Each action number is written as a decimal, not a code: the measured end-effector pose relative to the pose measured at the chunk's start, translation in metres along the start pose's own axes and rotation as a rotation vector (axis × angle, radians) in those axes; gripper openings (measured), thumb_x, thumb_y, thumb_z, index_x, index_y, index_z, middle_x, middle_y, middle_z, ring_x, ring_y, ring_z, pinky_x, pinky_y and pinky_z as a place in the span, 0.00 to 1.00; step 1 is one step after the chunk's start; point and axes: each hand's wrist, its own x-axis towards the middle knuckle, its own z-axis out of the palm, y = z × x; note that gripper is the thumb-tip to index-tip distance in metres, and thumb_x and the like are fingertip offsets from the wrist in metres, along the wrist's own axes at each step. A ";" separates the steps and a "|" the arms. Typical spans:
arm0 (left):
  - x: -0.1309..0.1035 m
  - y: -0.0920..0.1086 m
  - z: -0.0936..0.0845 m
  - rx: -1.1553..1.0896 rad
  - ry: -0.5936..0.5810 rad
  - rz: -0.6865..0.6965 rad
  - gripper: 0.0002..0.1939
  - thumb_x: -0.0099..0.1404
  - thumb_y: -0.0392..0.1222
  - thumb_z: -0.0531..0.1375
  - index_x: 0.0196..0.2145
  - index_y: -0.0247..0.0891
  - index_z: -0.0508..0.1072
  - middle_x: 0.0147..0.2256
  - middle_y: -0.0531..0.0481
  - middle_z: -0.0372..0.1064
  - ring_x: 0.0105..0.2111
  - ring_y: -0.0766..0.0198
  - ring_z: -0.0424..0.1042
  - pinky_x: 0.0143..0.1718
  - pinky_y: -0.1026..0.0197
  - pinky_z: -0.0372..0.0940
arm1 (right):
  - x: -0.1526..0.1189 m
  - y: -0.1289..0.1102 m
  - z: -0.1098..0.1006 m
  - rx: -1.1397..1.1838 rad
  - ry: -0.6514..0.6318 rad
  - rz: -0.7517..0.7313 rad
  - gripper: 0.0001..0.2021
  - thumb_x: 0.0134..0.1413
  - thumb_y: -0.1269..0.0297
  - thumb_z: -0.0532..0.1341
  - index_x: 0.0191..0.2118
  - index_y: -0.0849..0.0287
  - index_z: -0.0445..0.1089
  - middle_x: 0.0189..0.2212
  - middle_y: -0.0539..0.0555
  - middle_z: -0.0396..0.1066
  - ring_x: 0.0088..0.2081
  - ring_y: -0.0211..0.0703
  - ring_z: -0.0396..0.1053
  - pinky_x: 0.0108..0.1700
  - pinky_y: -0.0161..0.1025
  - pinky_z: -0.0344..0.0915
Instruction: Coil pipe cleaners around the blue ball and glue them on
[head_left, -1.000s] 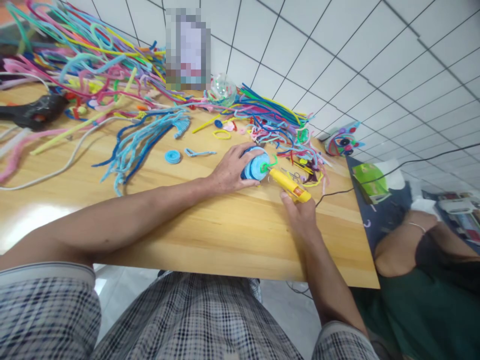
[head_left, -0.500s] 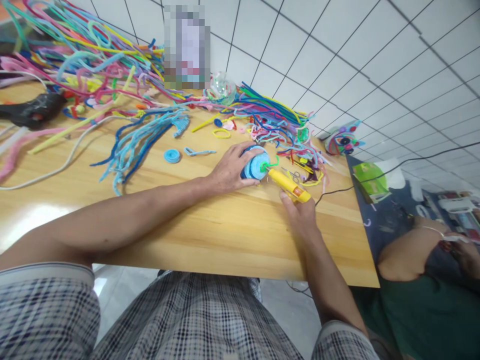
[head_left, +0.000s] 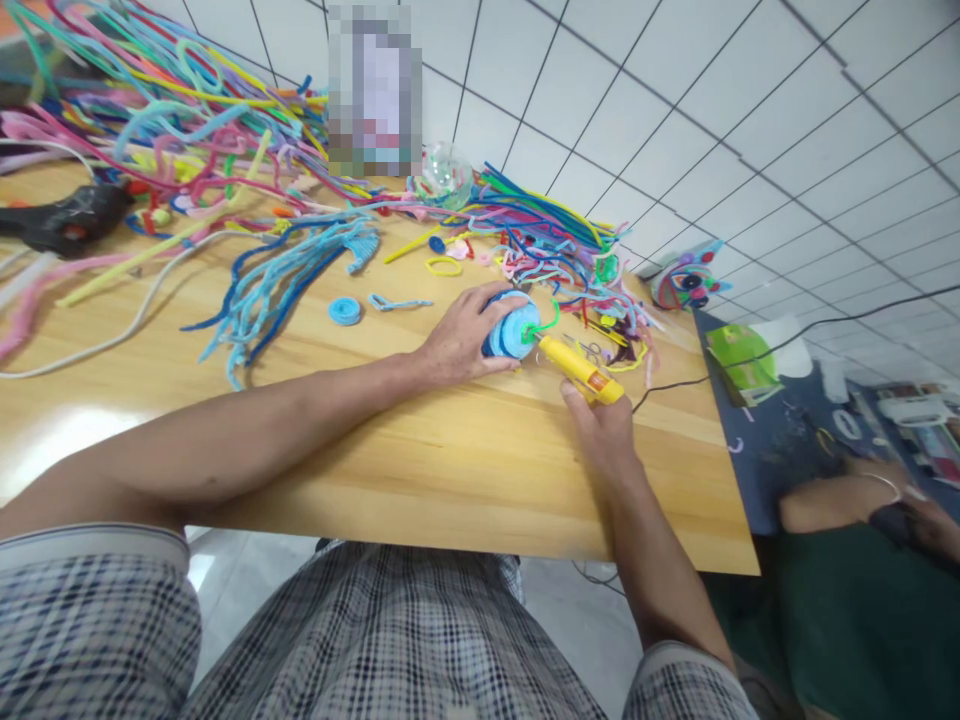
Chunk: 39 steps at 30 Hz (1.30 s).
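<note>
My left hand (head_left: 463,338) is wrapped round a ball (head_left: 513,328) coiled in light and dark blue pipe cleaner. On the ball's right side is a green patch, from which a green pipe cleaner (head_left: 553,318) curls out. My right hand (head_left: 604,425) grips a yellow glue gun (head_left: 577,366), its tip at or very near the green patch. Left of my left hand lie a flat blue coil (head_left: 344,311) and a short bent blue piece (head_left: 397,302). Small scissors (head_left: 592,350) lie just behind the glue gun.
Pipe cleaners (head_left: 262,270) pile along the table's back and left. A black glue gun (head_left: 71,218) lies far left, a clear ball (head_left: 446,178) at the back, a colourful mask-like piece (head_left: 690,285) back right. Another person's arm (head_left: 836,497) is at the right.
The green pipe cleaner's free end now stands out longer and higher from the ball. My hands have barely moved. The other person's arm has shifted right.
</note>
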 end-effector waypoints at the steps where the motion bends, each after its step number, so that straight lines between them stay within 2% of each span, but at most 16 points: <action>1: 0.000 0.000 0.000 0.000 0.000 0.003 0.50 0.62 0.66 0.75 0.73 0.45 0.65 0.72 0.33 0.62 0.71 0.37 0.63 0.72 0.33 0.62 | 0.000 0.000 0.000 0.003 0.005 0.003 0.15 0.67 0.49 0.65 0.49 0.53 0.76 0.34 0.52 0.78 0.46 0.54 0.79 0.53 0.50 0.77; 6: 0.000 0.000 -0.001 -0.025 -0.010 0.002 0.49 0.63 0.65 0.74 0.73 0.45 0.64 0.72 0.33 0.61 0.71 0.36 0.63 0.73 0.33 0.61 | 0.001 -0.001 0.000 0.015 0.015 0.014 0.14 0.64 0.49 0.67 0.46 0.52 0.77 0.35 0.52 0.79 0.46 0.54 0.79 0.51 0.49 0.77; 18: 0.000 0.001 -0.002 -0.005 -0.016 0.001 0.49 0.63 0.65 0.75 0.73 0.45 0.64 0.72 0.32 0.61 0.72 0.36 0.63 0.73 0.33 0.61 | 0.000 -0.001 -0.001 0.009 0.014 0.018 0.15 0.65 0.48 0.67 0.47 0.53 0.77 0.35 0.53 0.80 0.46 0.54 0.80 0.52 0.49 0.77; 23: -0.001 -0.001 -0.001 -0.002 -0.004 0.026 0.49 0.63 0.63 0.75 0.73 0.44 0.63 0.72 0.33 0.61 0.72 0.36 0.63 0.73 0.34 0.61 | 0.000 -0.003 -0.002 -0.007 0.033 0.026 0.15 0.65 0.49 0.67 0.47 0.54 0.77 0.34 0.52 0.79 0.45 0.53 0.79 0.52 0.48 0.77; 28: -0.001 0.000 -0.002 0.018 0.005 0.035 0.48 0.64 0.62 0.75 0.73 0.44 0.63 0.72 0.33 0.61 0.71 0.37 0.64 0.72 0.36 0.63 | 0.000 -0.005 -0.003 -0.002 -0.007 0.011 0.12 0.64 0.51 0.68 0.44 0.53 0.77 0.33 0.51 0.78 0.43 0.52 0.79 0.50 0.47 0.76; 31: -0.001 0.000 -0.001 0.020 -0.003 0.025 0.49 0.64 0.64 0.75 0.73 0.45 0.63 0.72 0.33 0.61 0.71 0.37 0.64 0.72 0.35 0.62 | 0.001 -0.005 -0.002 -0.014 0.015 0.022 0.12 0.64 0.50 0.68 0.41 0.53 0.77 0.32 0.51 0.77 0.41 0.51 0.78 0.50 0.47 0.76; 39: -0.001 -0.001 -0.001 0.008 -0.005 0.015 0.49 0.63 0.64 0.75 0.73 0.46 0.63 0.72 0.33 0.61 0.72 0.36 0.63 0.73 0.33 0.61 | 0.000 -0.003 -0.004 -0.024 0.017 0.021 0.13 0.65 0.50 0.68 0.44 0.54 0.78 0.33 0.52 0.78 0.44 0.53 0.79 0.51 0.47 0.76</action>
